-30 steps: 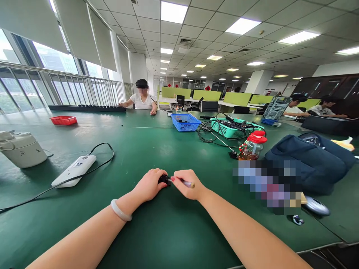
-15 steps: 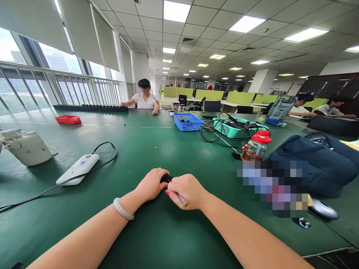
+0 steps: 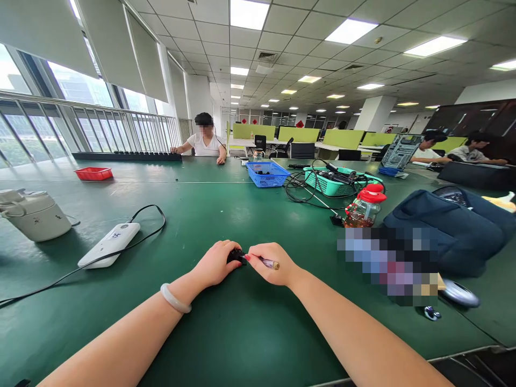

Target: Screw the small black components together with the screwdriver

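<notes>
My left hand (image 3: 215,264) rests on the green table (image 3: 226,215) with its fingers curled over a small black part (image 3: 235,255). A pale bangle (image 3: 174,299) sits on that wrist. My right hand (image 3: 271,262) pinches a thin tool (image 3: 266,262) with a brass-coloured end, a small screwdriver by its look. The tool's tip points left and meets the black part. Both hands touch each other at the middle of the table's near half.
A white power strip (image 3: 109,245) with a black cable lies to the left, beyond it a cream kettle (image 3: 34,214). A red-lidded jar (image 3: 365,208), dark bag (image 3: 447,228), blue basket (image 3: 267,174) and teal basket (image 3: 341,184) stand right. People sit across and at the far right.
My right hand rolled over the tool half a second ago and has turned back, so its brass end shows again. The left hand has stayed on the black part.
</notes>
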A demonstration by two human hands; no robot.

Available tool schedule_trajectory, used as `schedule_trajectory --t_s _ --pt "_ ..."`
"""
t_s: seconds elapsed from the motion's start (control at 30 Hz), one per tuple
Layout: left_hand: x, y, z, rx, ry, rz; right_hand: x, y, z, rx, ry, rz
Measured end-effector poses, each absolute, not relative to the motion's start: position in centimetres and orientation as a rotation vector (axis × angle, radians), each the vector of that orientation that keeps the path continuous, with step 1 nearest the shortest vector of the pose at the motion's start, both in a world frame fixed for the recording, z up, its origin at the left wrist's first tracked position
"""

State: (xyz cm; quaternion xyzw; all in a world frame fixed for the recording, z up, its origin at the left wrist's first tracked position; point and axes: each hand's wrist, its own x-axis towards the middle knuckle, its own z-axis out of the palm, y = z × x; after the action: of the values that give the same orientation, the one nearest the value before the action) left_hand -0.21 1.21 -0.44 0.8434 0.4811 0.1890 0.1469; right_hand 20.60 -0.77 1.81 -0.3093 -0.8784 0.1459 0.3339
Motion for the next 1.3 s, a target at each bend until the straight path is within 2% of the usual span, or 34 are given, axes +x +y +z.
schedule_trajectory --t_s 0.2,0.43,0.53,0.83,0.97,1.17,1.3 --pt "-0.1 0.8 -0.3 2.423 1.402 0.554 20.4 -1.1 2.0 -0.838 -2.282 0.343" --pt "-0.1 1.1 -0.5 2.392 1.409 0.578 18.2 -2.7 0.6 -0.668 -2.501 -0.330" --pt "-0.1 1.2 -0.6 2.380 1.420 0.578 17.2 -3.1 -0.3 -0.609 -2.511 -0.505" --pt "-0.1 1.2 -0.1 2.369 1.424 0.581 20.0 -1.3 0.9 -0.671 -2.364 -0.254" --pt "-0.2 1.2 -0.2 2.360 1.421 0.590 19.6 -1.2 0.3 -0.572 -2.372 -0.351" --pt "-0.1 1.4 -0.4 2.362 1.413 0.611 17.7 -1.8 -1.6 -0.417 -2.338 -0.668" --pt "-0.1 1.4 -0.3 2.350 1.412 0.601 17.3 -1.9 -1.9 -0.441 -2.355 -0.667"
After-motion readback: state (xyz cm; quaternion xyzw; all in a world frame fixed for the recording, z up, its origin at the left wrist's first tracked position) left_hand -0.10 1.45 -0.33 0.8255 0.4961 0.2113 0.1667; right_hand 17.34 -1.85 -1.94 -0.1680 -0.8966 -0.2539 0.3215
